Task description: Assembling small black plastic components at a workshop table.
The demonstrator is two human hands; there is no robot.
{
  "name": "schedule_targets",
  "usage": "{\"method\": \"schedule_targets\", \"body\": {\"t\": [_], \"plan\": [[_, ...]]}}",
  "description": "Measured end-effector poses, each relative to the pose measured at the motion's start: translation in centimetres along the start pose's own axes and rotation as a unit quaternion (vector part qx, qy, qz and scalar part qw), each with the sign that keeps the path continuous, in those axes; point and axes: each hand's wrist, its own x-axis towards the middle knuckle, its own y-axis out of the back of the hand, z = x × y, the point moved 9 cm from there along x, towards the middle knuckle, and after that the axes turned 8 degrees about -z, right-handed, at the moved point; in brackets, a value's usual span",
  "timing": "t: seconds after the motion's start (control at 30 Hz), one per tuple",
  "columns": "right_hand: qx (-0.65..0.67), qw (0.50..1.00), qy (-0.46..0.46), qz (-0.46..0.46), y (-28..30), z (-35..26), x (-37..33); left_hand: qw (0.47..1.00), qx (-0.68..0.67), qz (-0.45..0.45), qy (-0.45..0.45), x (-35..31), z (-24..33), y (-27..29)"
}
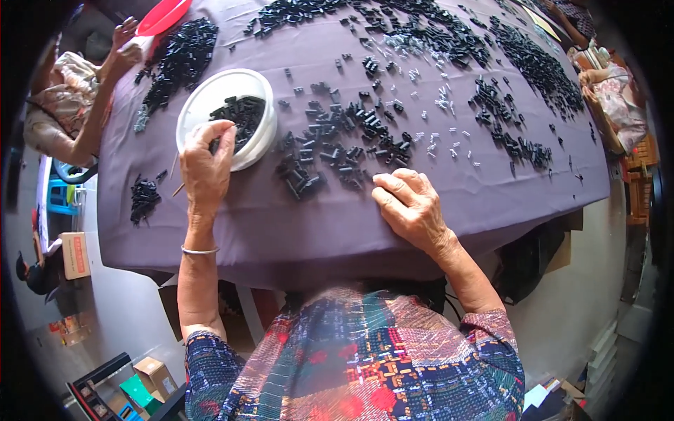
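At a table spread with smooth purple-grey cloth point(316, 235), we find a person's left hand point(206, 161) above the near left side of a round white plastic tub point(194, 99), its thumb and fingertips drawn together. We cannot tell whether a piece is pinched between them, or whether the hand touches the tub. Inside the tub lies a heap of small black oblong plastic pieces point(246, 112).

The right hand point(411, 207), fingers curled, is low over the cloth at the near right edge of a loose scatter of matching black pieces point(302, 177); from our angle we cannot tell if it grasps one. Beyond that hand we see small clear plastic bits point(433, 146) strewn across the cloth.

Left of the tub sits a small pile of thin black parts point(144, 202), and a slender brown stick point(178, 189) lies beside the left hand. A larger black mound point(184, 56) rises farther up the cloth, near a shallow red plastic basin point(163, 17). At the table's left side, we see a co-worker's raised hands point(125, 34); another person point(616, 98) sits at the right.
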Motion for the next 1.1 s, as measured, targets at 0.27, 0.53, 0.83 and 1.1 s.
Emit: {"method": "schedule_targets", "body": {"t": [0.27,0.53,0.83,1.1], "plan": [[0.09,0.93,-0.209,0.289,7.2,6.4,-3.6,0.985,0.081,0.127,-0.082,-2.8,5.3,1.5],[0.118,0.964,-0.193,0.138,4.2,4.7,-3.2,0.983,-0.065,-0.071,-0.156,-8.7,12.8,-7.5],[0.057,0.981,-0.186,0.011,1.4,2.7,-2.8,0.978,-0.111,-0.143,-0.106,-8.8,14.6,-11.5],[0.083,0.98,-0.16,0.083,2.3,2.6,-3.5,0.951,-0.243,-0.189,0.027,-9.7,13.2,-12.1]]}}
